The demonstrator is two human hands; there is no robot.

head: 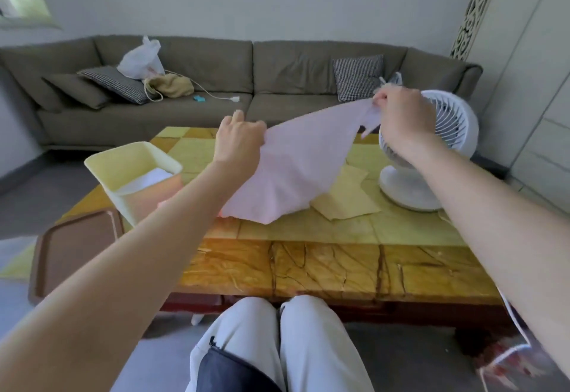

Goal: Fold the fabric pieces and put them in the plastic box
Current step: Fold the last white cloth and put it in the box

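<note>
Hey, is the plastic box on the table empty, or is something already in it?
Not empty. The plastic box holds a white fabric piece, seen below its rim.

Both bare arms are stretched forward above the table (308, 265). The left hand (239, 141) is held over its middle, fingers curled on the edge of a pink fabric (293, 169). The right hand (401, 120) is held higher, toward its far right, with a corner pinched.

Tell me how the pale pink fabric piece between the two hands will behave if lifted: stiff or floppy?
Probably floppy: the pale pink fabric piece sags in folds between the left hand and right hand. Likely light: two finger grips carry it. Its lower edge seems to rest on the yellow tiled table, so it may drag.
</note>
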